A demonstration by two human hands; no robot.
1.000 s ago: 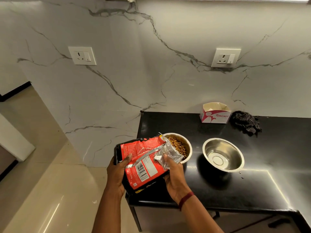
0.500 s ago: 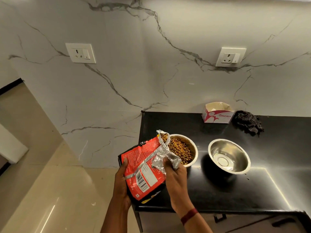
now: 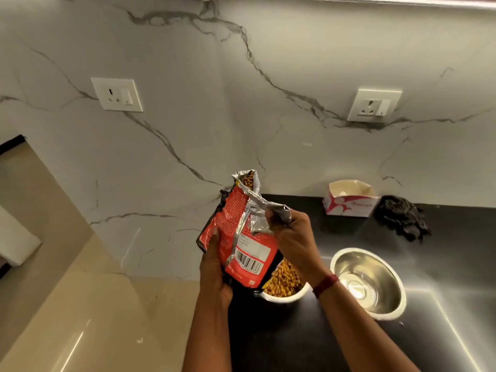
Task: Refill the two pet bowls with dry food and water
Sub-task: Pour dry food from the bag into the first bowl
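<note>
Above the kibble-filled bowl, we have tipped the food bag back upright from its pouring tilt; left hand grips its side, right hand pinches the foil mouth. Feeding appears complete; the empty bowl awaits water.

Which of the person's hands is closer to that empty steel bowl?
Right. The right hand pinches the food bag's foil top, just left of the empty bowl; the left hand grips the bag's far side, farther left.
</note>
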